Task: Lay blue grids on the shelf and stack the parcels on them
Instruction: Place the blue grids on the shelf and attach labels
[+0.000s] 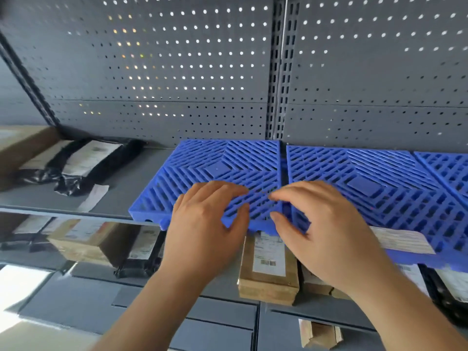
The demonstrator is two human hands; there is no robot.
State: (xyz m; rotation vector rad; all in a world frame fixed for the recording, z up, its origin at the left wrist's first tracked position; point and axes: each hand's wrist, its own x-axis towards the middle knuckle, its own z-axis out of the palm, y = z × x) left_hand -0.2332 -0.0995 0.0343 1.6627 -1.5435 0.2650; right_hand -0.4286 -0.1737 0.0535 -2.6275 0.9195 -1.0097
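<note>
Left hand (207, 224) and right hand (323, 231) press loosely bent fingers, clamped on nothing, beside the seam of two grids (220, 171) lying on the shelf (121, 196) (light, stiff plastic, I judge; easiest held by the overhanging near edge).

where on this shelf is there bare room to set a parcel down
Bare shelf shows between the black bagged parcels and the left blue grid. The tops of that grid and the middle blue grid are free behind the left hand and right hand. Crowded: far left, with the bags and a cardboard box.
</note>
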